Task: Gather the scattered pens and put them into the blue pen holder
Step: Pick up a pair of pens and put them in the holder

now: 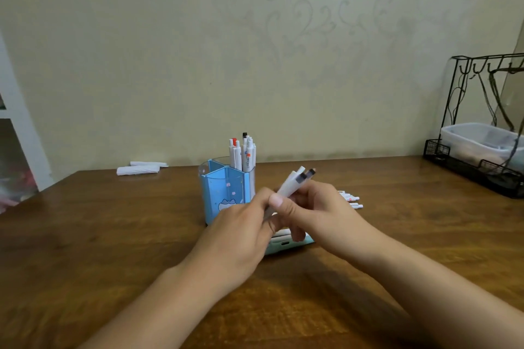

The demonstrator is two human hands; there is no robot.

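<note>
Both hands, left hand (241, 224) and right hand (317, 207), are curled around a small bundle of white plastic pens (295, 181) at frame centre, so one could be dropped if the grip is loosened. Just behind, the blue plastic pen holder (224, 193) could be knocked, and loose white pens (350, 198) right of the hands might be missed.

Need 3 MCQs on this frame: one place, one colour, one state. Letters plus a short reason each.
1. Where do the loose pens lie?
A. right of the blue pen holder
B. left of it
C. on the wire rack

2. Colour of the table?
A. white
B. brown wood
C. black

3. The bundle of pens is:
A. flat on the table
B. in the holder
C. held by both the left hand and the right hand

Key: 1 A, they show past the right hand; 2 B, wood grain; 3 C, fingers curl round it.
</note>
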